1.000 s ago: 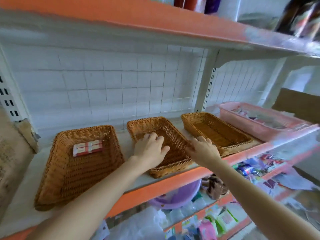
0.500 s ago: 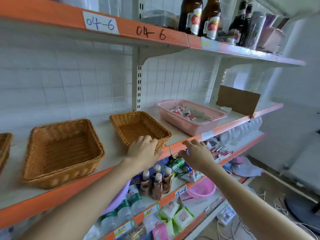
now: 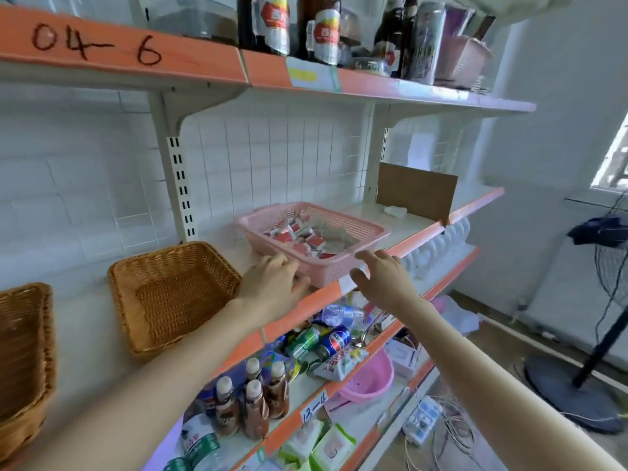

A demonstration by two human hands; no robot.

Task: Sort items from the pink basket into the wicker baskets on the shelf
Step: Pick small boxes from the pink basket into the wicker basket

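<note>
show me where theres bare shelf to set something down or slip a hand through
Bare shelf: between the pink basket and the cardboard, bar one small white lump; between the left-edge wicker basket and the next wicker basket. The left hand fills the gap beside the pink basket. The shelf below is crowded.

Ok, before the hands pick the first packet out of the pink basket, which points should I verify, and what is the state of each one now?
1. Pink basket has items to sort: ok, red-and-white packets lie inside.
2. Left hand free: ok, it holds nothing and sits at the basket's near left corner.
3. Right hand free: ok, fingers spread, nothing held, just before the basket's front wall.
4. Nearest wicker basket ready: ok, upright on the shelf, nothing shows inside.
5. Second wicker basket ready: cannot tell, it is mostly cut off at the left edge.
6. Which packet belongs in which basket: cannot tell, the packets are too blurred.
</note>
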